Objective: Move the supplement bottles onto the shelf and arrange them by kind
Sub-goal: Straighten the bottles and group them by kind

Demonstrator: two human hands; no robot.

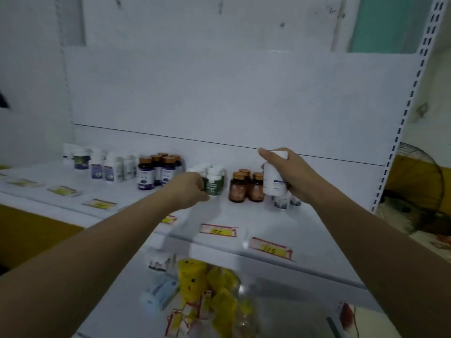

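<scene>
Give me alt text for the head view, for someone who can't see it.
The right hand holds a white bottle above the shelf, while the left hand holds a green-labelled bottle standing there. Amber bottles stand between them.

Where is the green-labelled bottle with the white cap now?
In the head view, the green-labelled bottle stands on the shelf, gripped by the left hand, just left of the amber bottles; the right hand holds a white bottle right of them.

White wall (170, 25), teal panel (390, 20), wire fan (423, 167)
</scene>
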